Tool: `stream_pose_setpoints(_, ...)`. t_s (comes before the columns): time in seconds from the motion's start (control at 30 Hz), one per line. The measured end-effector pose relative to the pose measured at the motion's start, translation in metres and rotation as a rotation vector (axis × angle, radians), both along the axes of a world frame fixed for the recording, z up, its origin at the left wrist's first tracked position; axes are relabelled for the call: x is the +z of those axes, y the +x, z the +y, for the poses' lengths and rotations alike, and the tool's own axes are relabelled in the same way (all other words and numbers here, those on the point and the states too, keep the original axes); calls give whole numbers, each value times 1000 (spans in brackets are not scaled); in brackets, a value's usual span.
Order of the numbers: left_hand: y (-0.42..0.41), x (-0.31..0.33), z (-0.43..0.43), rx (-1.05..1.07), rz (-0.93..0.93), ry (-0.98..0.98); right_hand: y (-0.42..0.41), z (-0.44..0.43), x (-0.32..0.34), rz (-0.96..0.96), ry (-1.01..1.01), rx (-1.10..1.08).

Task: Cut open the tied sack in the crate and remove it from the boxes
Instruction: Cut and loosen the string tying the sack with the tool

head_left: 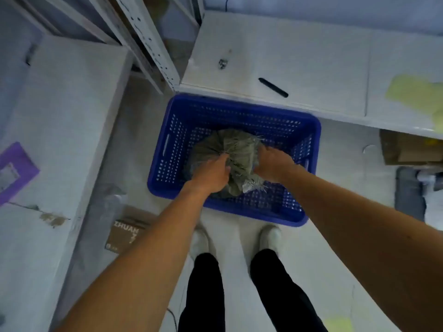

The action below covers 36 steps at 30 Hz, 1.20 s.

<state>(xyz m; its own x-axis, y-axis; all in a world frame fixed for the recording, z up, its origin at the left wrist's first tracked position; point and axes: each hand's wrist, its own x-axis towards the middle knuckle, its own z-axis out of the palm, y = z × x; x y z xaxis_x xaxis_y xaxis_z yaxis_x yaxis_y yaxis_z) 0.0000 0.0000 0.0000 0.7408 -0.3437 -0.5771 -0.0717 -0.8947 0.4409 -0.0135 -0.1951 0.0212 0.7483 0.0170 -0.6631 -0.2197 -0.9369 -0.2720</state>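
Inside the blue crate [239,111] on the floor lies the green sack [230,144], tied. Both hands grip its gathered cloth: left hand [211,172] and right hand [273,164], fingers curled closed. Cutting seems not begun; the next move probably needs the black tool [273,87] on the counter [323,68].

Crate [165,144] walls ring the sack [236,149]; open from above
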Motion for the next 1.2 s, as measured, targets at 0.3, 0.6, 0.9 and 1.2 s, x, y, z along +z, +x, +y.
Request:
stream_pose_setpoints(0.3, 15, -136, -6, -79, 19, -8, 15, 19, -149, 96, -62, 79)
stream_pose_setpoints(0.6, 27, -180, -6, -113, 87, 51, 13, 33, -196, -100, -195, 71)
stream_pose_setpoints(0.9, 45, -133, 0, -22, 137, 109, 48, 34, -123, -343, 48, -75)
stream_pose_setpoints(1.2, 46, -71, -8, 21, 76, -16, 50, 49, -45, -315, 40, 10)
